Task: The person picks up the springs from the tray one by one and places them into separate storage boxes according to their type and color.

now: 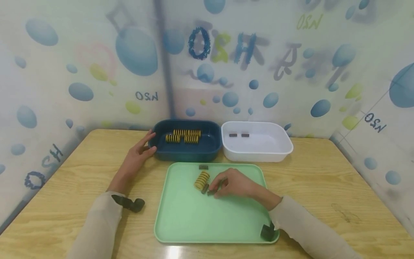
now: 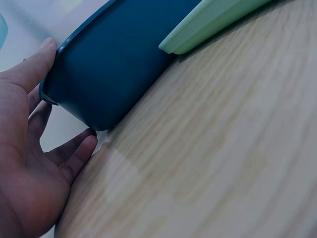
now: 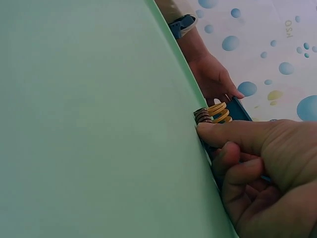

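Observation:
My right hand [image 1: 234, 183] is over the green tray [image 1: 207, 223], its thumb and finger pinching one end of a small dark coil spring [image 1: 211, 193]. Beside it lie another small dark spring [image 1: 205, 188] and a larger yellow coil spring [image 1: 202, 180]. One more dark spring [image 1: 203, 167] lies near the tray's far edge. My left hand [image 1: 136, 154] rests against the left end of the dark blue bin [image 1: 185, 156], fingers spread and touching its rim and side in the left wrist view. Right fingertips partly hide the pinched spring.
Several yellow springs [image 1: 191, 139] lie inside the blue bin. To its right stands a white bin [image 1: 258, 157] with two small dark springs [image 1: 245, 135]. Both bins stand behind the tray on a wooden table [image 1: 323, 201], close to a patterned wall [image 1: 207, 93].

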A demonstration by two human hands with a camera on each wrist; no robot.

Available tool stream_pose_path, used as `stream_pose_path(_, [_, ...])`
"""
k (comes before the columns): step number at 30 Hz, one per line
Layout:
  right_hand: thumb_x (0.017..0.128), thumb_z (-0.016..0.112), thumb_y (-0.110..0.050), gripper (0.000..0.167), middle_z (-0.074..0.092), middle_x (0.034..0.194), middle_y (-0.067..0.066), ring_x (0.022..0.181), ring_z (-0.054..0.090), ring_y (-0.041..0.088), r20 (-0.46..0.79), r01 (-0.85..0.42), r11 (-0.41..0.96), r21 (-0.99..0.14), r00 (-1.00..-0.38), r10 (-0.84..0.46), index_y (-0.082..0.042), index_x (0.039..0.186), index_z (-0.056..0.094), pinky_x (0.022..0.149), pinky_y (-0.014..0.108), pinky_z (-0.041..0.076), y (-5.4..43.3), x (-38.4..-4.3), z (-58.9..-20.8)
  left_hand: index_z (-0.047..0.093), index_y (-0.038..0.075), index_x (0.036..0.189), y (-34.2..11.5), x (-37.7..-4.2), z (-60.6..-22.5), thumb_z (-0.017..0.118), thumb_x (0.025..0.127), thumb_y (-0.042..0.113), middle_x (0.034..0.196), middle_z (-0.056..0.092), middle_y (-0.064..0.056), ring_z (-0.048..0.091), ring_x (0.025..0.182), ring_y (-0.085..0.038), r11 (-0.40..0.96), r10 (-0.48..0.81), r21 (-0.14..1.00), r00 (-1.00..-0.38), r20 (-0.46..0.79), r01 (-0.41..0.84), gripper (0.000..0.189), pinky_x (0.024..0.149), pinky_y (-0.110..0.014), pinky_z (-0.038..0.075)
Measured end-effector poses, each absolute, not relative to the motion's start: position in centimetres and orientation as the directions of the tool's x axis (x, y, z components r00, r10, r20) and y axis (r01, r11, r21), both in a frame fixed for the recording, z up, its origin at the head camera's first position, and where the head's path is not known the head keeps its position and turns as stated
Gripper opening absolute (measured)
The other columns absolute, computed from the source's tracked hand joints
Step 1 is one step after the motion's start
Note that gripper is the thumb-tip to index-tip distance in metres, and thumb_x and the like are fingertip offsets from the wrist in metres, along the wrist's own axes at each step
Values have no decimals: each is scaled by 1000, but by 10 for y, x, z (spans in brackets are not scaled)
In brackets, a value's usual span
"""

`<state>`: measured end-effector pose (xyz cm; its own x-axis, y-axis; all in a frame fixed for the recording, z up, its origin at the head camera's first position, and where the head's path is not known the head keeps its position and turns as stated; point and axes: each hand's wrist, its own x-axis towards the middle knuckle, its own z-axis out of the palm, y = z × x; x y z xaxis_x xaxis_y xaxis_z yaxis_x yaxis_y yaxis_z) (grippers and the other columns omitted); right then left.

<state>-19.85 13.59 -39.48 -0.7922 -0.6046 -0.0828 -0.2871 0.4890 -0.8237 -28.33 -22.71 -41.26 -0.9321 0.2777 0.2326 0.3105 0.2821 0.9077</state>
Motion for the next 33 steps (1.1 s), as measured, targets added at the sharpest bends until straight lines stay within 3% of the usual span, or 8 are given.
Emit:
stream_pose_path(13, [75,82,-11,19,71,86,-6,83,64,14,-120,-214,472,-855,-804,-583,-19,91,77,69,31,53,135,-197,-392,31,13,151,-227,-285,-413,55,99,23,159,15,7,42,125,-34,266,282,914,-931,230,307,58,87,-14,42])
stream_pose_path(24, [77,81,-21,18,70,91,-6,80,66,16,-130,-218,512,-831,-818,-560,-23,95,76,69,34,54,144,-201,-377,31,14,151,-226,-283,-412,55,99,26,158,15,11,39,128,-34,261,285,917,-932,225,301,58,89,-15,41])
stream_pose_path(33, [80,79,-18,17,72,96,-5,75,66,22,-115,-195,487,-851,-836,-536,-21,96,76,66,38,54,155,-207,-361,32,14,150,-227,-284,-413,55,99,27,158,16,11,40,128,-34,269,280,915,-933,226,302,59,89,-14,40])
